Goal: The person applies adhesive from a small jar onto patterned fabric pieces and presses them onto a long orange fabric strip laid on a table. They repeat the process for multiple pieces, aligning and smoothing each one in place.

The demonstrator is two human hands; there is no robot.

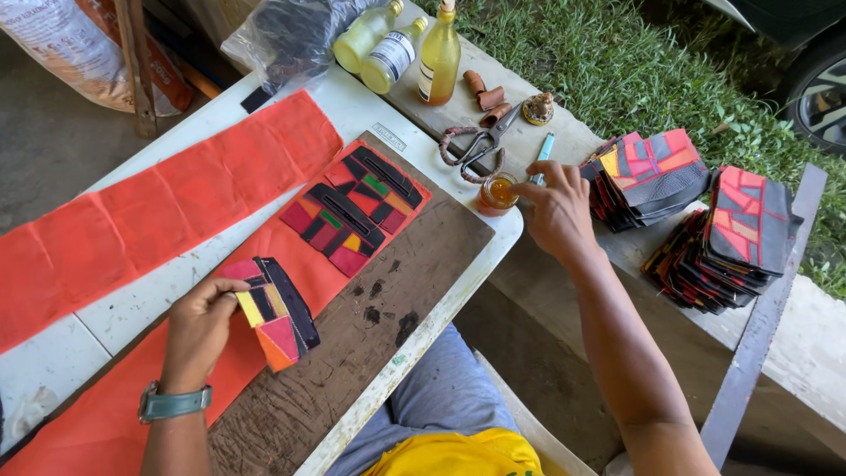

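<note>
The left hand (pixel 201 328) pinches a small patchwork piece of red, yellow, pink and black fabric (pixel 271 312), lifted a little off the brown wooden board (pixel 414 273), fingers closed on its left edge so the face stays in view. The right hand (pixel 553 210) reaches across to a small glass jar of amber liquid (pixel 498 192) at the white table's corner (pixel 507 231), fingertips curled at its rim; whether they grip anything I cannot tell. Two finished patchwork panels (pixel 357 210) lie flat on orange-red cloth (pixel 159 211), and steel scissors with cord-wrapped handles (pixel 476 145) rest near the jar.
</note>
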